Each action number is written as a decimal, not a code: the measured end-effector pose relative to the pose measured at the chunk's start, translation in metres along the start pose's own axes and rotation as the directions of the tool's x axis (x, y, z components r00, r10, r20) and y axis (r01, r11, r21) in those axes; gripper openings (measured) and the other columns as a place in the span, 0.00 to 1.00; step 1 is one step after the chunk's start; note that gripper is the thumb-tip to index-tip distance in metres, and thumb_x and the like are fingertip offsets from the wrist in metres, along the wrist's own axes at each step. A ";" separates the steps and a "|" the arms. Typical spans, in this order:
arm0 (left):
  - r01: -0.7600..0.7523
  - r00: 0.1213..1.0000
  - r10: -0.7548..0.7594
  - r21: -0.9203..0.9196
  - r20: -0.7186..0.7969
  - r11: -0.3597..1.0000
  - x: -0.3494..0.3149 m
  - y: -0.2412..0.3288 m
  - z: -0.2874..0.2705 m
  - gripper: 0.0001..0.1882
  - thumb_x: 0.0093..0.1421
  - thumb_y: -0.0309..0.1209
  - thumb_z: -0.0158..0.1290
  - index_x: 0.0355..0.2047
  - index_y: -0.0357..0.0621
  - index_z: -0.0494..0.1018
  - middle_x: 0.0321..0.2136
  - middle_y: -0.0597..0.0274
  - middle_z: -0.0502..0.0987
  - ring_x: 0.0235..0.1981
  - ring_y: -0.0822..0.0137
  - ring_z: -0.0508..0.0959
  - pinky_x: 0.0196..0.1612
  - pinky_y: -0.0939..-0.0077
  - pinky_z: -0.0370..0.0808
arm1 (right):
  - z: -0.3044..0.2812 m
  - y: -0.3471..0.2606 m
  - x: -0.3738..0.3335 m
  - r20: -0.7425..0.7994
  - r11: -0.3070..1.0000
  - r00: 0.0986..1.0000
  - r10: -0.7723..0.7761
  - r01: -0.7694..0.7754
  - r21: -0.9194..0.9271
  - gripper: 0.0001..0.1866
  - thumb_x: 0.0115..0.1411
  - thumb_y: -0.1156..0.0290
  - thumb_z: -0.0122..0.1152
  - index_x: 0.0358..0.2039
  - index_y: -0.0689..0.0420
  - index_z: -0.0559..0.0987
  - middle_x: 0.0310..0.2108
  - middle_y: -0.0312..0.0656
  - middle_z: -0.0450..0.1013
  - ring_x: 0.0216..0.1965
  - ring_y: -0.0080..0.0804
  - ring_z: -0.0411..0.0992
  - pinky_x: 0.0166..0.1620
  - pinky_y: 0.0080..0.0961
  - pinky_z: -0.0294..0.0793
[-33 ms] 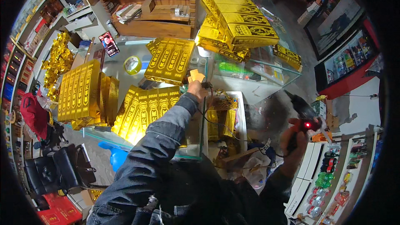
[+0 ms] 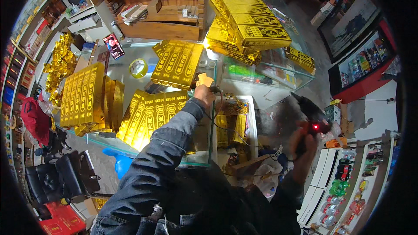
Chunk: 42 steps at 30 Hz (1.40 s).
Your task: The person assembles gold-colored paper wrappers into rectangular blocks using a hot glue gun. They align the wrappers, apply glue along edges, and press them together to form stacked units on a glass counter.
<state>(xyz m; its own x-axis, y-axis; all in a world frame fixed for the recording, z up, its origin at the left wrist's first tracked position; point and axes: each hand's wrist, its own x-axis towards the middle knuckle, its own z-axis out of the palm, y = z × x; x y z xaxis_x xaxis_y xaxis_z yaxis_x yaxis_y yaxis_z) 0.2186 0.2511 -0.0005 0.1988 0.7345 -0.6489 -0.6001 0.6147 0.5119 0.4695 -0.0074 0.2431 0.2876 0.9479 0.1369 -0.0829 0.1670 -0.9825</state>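
My left hand (image 2: 203,95) reaches out over the glass counter (image 2: 130,149) and pinches a small gold paper piece (image 2: 204,79) at its fingertips. Flat gold printed box sheets lie beside it: one fan (image 2: 150,115) just to its left, another sheet (image 2: 177,63) behind it. My right hand (image 2: 303,144) is off the counter at the right and grips a black hand tool (image 2: 310,109) with a lit red lamp. A thin dark cord runs from near my left wrist down toward my body.
A tall stack of gold boxes (image 2: 249,29) stands at the back right of the counter. More gold sheets (image 2: 83,98) lie at the left, near a yellow tape roll (image 2: 138,67). A white tray (image 2: 251,124) holds gold scraps. Wooden shelves (image 2: 161,22) stand behind, a black chair (image 2: 54,178) at lower left.
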 end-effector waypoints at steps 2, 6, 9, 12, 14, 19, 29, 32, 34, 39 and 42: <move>-0.006 1.000 0.005 -0.085 -0.020 0.996 -0.012 0.008 -0.006 0.11 0.62 0.33 0.40 0.37 0.39 0.69 0.36 0.51 0.74 0.39 0.54 0.75 0.36 0.58 0.74 | 0.018 0.013 0.013 -0.048 0.992 0.996 0.079 -0.083 -0.094 0.23 0.62 0.56 0.49 0.46 0.63 0.74 0.23 0.36 0.71 0.21 0.22 0.65 0.27 0.16 0.63; -0.435 0.899 0.376 0.556 0.225 0.708 -0.030 0.014 -0.009 0.10 0.62 0.31 0.45 0.35 0.37 0.71 0.28 0.54 0.75 0.31 0.57 0.77 0.33 0.63 0.74 | 0.043 0.030 0.035 0.185 0.958 0.977 0.102 -0.047 -0.282 0.19 0.60 0.59 0.50 0.45 0.59 0.76 0.33 0.36 0.74 0.26 0.23 0.68 0.37 0.20 0.66; -0.578 0.785 0.541 0.669 0.301 0.467 -0.039 -0.003 0.003 0.08 0.57 0.29 0.51 0.34 0.35 0.71 0.26 0.48 0.75 0.29 0.50 0.76 0.32 0.61 0.73 | 0.058 0.038 0.036 0.117 0.921 0.985 0.126 -0.072 -0.383 0.18 0.60 0.60 0.49 0.44 0.60 0.77 0.31 0.36 0.74 0.27 0.22 0.66 0.38 0.21 0.64; -0.596 0.457 0.629 0.741 0.629 -0.309 -0.038 -0.018 0.021 0.09 0.54 0.27 0.53 0.36 0.38 0.72 0.40 0.44 0.73 0.42 0.43 0.72 0.47 0.54 0.68 | 0.071 0.039 0.041 -0.003 0.928 0.994 0.111 -0.105 -0.358 0.18 0.61 0.63 0.48 0.44 0.62 0.76 0.28 0.36 0.74 0.27 0.22 0.65 0.38 0.21 0.64; -0.309 0.422 0.328 0.474 0.845 -0.824 -0.036 -0.020 0.025 0.18 0.56 0.31 0.48 0.47 0.50 0.75 0.60 0.57 0.64 0.64 0.51 0.59 0.65 0.52 0.53 | 0.072 0.031 0.042 0.203 0.987 0.974 0.105 -0.077 -0.139 0.17 0.62 0.65 0.48 0.45 0.64 0.75 0.24 0.36 0.73 0.27 0.23 0.67 0.40 0.25 0.66; -0.222 0.731 0.243 0.559 0.637 -0.799 -0.028 -0.010 0.019 0.21 0.62 0.37 0.42 0.56 0.55 0.69 0.60 0.53 0.64 0.65 0.48 0.56 0.65 0.46 0.49 | 0.066 0.023 0.039 0.003 0.960 0.981 0.195 -0.190 -0.206 0.18 0.62 0.63 0.50 0.45 0.63 0.74 0.23 0.37 0.72 0.22 0.23 0.67 0.32 0.20 0.67; -0.676 0.531 0.366 0.643 0.764 -0.361 -0.244 0.008 -0.020 0.15 0.59 0.36 0.54 0.41 0.38 0.71 0.36 0.52 0.70 0.43 0.52 0.69 0.46 0.62 0.69 | 0.114 0.083 0.078 0.396 0.961 0.915 0.070 0.044 -0.272 0.18 0.62 0.58 0.50 0.41 0.61 0.76 0.34 0.36 0.74 0.32 0.19 0.66 0.34 0.20 0.64; -0.574 0.648 0.596 0.819 0.475 -0.029 -0.324 0.021 -0.069 0.13 0.60 0.31 0.54 0.43 0.38 0.70 0.38 0.49 0.72 0.41 0.48 0.72 0.45 0.61 0.70 | 0.154 0.105 0.086 0.450 0.961 0.875 0.181 -0.061 -0.269 0.17 0.63 0.58 0.52 0.42 0.59 0.77 0.29 0.29 0.69 0.28 0.16 0.62 0.31 0.19 0.62; -0.376 0.535 0.753 0.906 0.382 -0.193 -0.350 0.015 -0.095 0.18 0.56 0.25 0.57 0.46 0.40 0.68 0.42 0.50 0.71 0.44 0.48 0.71 0.47 0.59 0.68 | 0.184 0.125 0.092 0.520 0.973 0.844 0.133 -0.011 -0.231 0.13 0.65 0.62 0.51 0.41 0.59 0.76 0.28 0.28 0.66 0.29 0.16 0.61 0.33 0.19 0.62; -0.259 0.683 0.580 0.889 0.445 -0.377 -0.339 -0.036 -0.130 0.40 0.49 0.30 0.62 0.62 0.45 0.59 0.62 0.54 0.61 0.63 0.50 0.59 0.63 0.55 0.57 | 0.234 0.168 0.109 0.581 0.974 0.813 0.046 0.094 -0.208 0.17 0.67 0.59 0.49 0.46 0.59 0.76 0.36 0.31 0.72 0.31 0.17 0.63 0.37 0.17 0.64; -0.096 0.635 0.657 0.885 0.407 -0.456 -0.314 -0.054 -0.143 0.40 0.51 0.33 0.59 0.64 0.44 0.57 0.62 0.55 0.60 0.64 0.52 0.58 0.64 0.55 0.56 | 0.241 0.181 0.112 0.607 0.966 0.792 0.064 0.103 -0.235 0.20 0.68 0.57 0.48 0.48 0.59 0.75 0.44 0.36 0.75 0.36 0.19 0.66 0.42 0.17 0.65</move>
<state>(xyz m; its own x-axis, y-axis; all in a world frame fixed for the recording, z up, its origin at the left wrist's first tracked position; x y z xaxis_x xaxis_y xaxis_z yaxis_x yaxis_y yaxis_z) 0.0779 -0.0534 0.0954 0.0474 0.9870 0.1534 0.9402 -0.0960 0.3269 0.2574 0.1946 0.1113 -0.3564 0.9262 0.1228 0.1740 0.1949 -0.9653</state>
